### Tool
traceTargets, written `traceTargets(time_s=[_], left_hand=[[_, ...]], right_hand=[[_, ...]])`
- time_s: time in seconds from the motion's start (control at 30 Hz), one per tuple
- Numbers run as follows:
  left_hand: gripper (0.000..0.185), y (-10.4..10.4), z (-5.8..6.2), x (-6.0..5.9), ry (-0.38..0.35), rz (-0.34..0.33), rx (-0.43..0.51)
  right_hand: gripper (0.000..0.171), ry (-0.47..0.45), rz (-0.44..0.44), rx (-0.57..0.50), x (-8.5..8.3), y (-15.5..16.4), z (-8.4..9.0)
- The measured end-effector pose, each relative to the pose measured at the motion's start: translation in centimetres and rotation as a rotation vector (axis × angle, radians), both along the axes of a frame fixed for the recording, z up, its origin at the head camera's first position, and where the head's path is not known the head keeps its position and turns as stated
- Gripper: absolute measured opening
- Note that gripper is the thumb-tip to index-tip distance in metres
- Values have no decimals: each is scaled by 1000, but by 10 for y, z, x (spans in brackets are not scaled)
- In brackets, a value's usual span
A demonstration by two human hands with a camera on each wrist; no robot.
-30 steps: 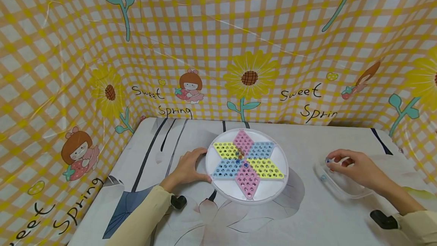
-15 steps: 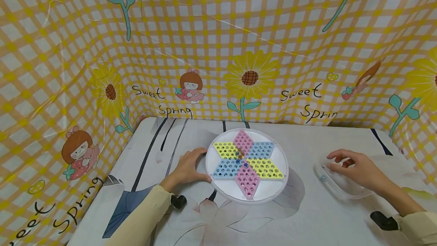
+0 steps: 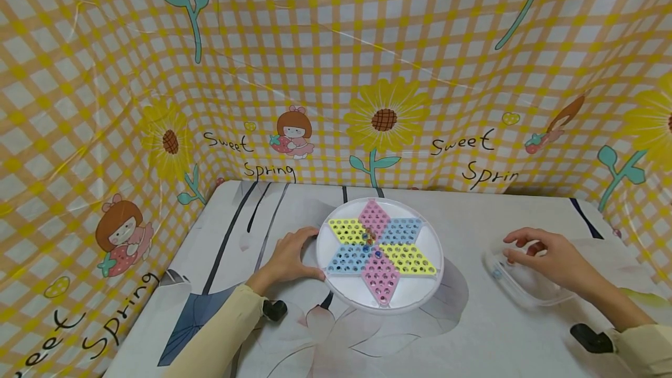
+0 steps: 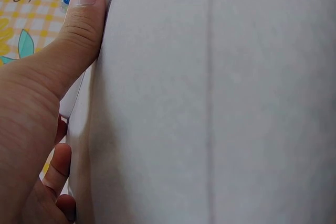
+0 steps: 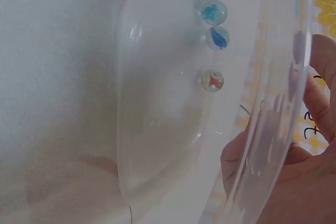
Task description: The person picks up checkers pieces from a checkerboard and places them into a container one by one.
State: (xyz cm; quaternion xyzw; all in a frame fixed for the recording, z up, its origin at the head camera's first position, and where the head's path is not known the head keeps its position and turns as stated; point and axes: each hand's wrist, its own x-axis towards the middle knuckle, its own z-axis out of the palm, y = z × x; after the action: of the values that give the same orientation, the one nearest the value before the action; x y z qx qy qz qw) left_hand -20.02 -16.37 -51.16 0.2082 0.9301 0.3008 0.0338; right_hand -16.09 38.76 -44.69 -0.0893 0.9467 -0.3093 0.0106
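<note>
Clear plastic tub (image 3: 517, 290) under right hand (image 3: 546, 258), fingers relaxed over marbles (image 5: 212, 24), none pinched; left hand (image 3: 289, 258) clasps Chinese checkers board (image 3: 379, 302) rim; next, likely pinch one marble, carry to board

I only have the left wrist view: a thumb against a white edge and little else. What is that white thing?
Observer: A round game board with a six-pointed star of pink, blue and yellow peg holes; the left hand grips its left rim.
Operator: Anything on the board?
Observer: A few marbles sit near the star's centre.
Operator: And the other hand?
Observer: The right hand rests in a clear tray to the right of the board, fingers curled over its bottom.
Operator: What is in the tray?
Observer: The right wrist view shows three loose marbles, two with blue cores and one with red.
</note>
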Motion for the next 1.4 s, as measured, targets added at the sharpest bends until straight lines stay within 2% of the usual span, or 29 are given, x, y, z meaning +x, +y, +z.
traceTargets(time_s=[0.2,0.67,1.03,1.23,1.4], left_hand=[[104,0,1,1,-1,-1,2],[105,0,2,1,-4,-3,-2],[105,0,-1,-2,3,-9,-10],[104,1,0,-2,5,-6,-4],[104,0,1,0,7,-1,-6]], right_hand=[[32,6,6,15,-1,-2,1],[22,129,86,9,-7,-12,19],[22,145,129,26,-18,-34,30],[21,137,159,2,-23,-50,36],[23,173,200,19,-27,-63,38]])
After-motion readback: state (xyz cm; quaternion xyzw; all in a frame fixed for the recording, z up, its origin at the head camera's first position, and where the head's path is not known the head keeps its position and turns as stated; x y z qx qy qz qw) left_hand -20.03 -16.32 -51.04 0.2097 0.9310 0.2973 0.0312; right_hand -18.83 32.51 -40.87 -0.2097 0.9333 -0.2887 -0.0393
